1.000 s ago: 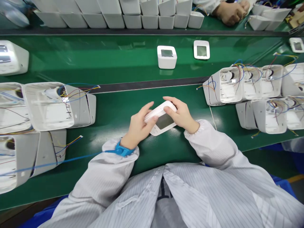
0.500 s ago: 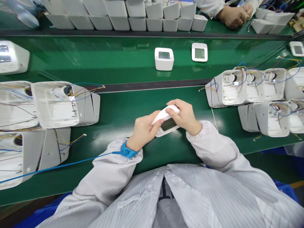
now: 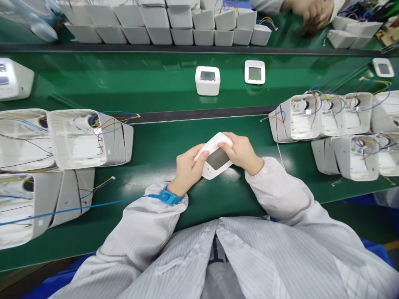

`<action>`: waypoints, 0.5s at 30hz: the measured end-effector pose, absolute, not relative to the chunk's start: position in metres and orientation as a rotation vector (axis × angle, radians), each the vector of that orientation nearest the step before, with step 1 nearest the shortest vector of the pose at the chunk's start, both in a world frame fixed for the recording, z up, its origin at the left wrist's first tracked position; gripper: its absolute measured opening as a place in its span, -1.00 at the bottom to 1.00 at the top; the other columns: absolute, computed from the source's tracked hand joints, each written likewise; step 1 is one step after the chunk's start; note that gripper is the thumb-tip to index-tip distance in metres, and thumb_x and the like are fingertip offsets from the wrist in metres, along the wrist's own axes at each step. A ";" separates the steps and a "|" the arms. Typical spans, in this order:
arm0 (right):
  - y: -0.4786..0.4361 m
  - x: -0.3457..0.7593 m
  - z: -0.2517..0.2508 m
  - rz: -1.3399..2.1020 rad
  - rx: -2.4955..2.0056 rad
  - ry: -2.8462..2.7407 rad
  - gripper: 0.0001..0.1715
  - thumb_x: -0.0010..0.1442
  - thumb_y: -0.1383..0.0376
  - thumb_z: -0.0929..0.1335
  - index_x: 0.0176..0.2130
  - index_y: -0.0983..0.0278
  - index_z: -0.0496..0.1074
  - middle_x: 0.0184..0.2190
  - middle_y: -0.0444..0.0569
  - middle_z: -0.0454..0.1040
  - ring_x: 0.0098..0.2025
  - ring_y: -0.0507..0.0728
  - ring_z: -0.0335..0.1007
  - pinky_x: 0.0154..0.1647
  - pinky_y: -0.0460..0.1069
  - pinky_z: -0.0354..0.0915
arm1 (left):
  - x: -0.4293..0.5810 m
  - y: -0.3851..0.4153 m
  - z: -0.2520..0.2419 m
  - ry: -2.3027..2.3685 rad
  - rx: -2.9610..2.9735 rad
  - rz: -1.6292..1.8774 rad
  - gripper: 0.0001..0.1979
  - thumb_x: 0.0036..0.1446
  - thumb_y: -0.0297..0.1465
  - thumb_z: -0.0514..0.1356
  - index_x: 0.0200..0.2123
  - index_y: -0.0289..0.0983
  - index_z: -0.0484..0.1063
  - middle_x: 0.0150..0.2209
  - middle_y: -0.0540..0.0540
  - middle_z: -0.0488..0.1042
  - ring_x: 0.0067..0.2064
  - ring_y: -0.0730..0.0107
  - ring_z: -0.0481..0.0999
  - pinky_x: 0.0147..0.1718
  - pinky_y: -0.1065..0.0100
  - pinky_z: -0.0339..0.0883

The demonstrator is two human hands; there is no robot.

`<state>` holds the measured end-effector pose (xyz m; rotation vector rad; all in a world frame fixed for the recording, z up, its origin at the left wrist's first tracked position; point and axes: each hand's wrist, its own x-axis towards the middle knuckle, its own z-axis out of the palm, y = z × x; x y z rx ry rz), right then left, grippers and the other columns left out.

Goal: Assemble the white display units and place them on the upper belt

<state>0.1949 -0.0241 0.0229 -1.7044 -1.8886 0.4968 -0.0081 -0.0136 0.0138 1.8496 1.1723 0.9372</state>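
Between my two hands is a white display panel (image 3: 214, 172) with rounded corners and a dark grey screen, held tilted above the green bench. My left hand (image 3: 189, 168) grips its left edge, thumb on the face by the screen. On the upper right edge my right hand (image 3: 245, 153) is closed, its thumb also lying on the front. The fingers behind the panel are hidden. Around my left wrist sits a blue strap (image 3: 170, 196) with a blue cord running off to the left.
Open white housings with loose wires stand at left (image 3: 77, 139) and right (image 3: 304, 118). Beyond the dark strip are a boxy white unit (image 3: 208, 85) and a flat display panel (image 3: 254, 72). White housings (image 3: 157, 35) line the far side, near another person's hands (image 3: 311, 12).
The panel has tipped so that more of its face and screen shows. Both my hands keep their grip. The camera view has shifted slightly, and the other person's hands have moved.
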 end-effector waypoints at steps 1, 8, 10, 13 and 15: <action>-0.024 0.196 0.024 0.489 -1.726 -1.902 -0.26 0.33 -0.18 0.16 0.03 0.34 0.47 -0.13 0.11 0.60 -0.12 0.27 0.56 -0.10 0.08 0.39 | -0.007 -0.014 0.013 1.172 1.844 0.929 -0.59 0.31 -0.12 0.08 -0.04 -0.25 0.56 -0.23 -0.05 0.63 -0.29 0.36 0.56 -0.31 0.41 0.35; -0.020 0.197 0.016 0.565 -1.568 -1.777 -0.30 0.32 -0.18 0.17 0.03 0.29 0.48 -0.10 0.07 0.60 -0.09 0.23 0.54 -0.05 0.08 0.39 | -0.008 -0.012 0.014 1.185 1.856 0.929 -0.58 0.30 -0.10 0.09 -0.03 -0.26 0.55 -0.17 -0.09 0.63 -0.22 0.30 0.58 -0.23 0.35 0.40; -0.018 0.197 0.010 0.652 -1.445 -1.660 -0.28 0.33 -0.17 0.16 0.14 0.27 0.41 -0.04 0.07 0.57 -0.04 0.20 0.53 -0.02 0.09 0.41 | -0.011 -0.008 0.011 1.188 1.819 0.993 -0.58 0.29 -0.09 0.10 -0.04 -0.26 0.55 -0.15 -0.10 0.62 -0.19 0.28 0.58 -0.20 0.33 0.41; -0.017 0.194 0.002 0.855 -1.323 -1.540 -0.21 0.24 -0.21 0.27 0.19 0.27 0.35 0.00 0.08 0.56 -0.04 0.19 0.53 -0.03 0.10 0.44 | -0.014 0.000 0.003 1.201 1.680 1.181 -0.56 0.32 -0.08 0.07 -0.02 -0.28 0.51 -0.11 -0.14 0.60 -0.13 0.26 0.57 -0.17 0.31 0.43; -0.018 0.191 0.000 0.986 -1.282 -1.551 -0.25 0.14 -0.19 0.37 0.06 0.29 0.44 -0.09 0.07 0.59 -0.13 0.19 0.56 -0.10 0.09 0.47 | -0.014 0.004 -0.001 1.204 1.617 1.265 -0.54 0.34 -0.06 0.02 0.02 -0.27 0.46 -0.07 -0.17 0.57 -0.08 0.24 0.56 -0.12 0.27 0.43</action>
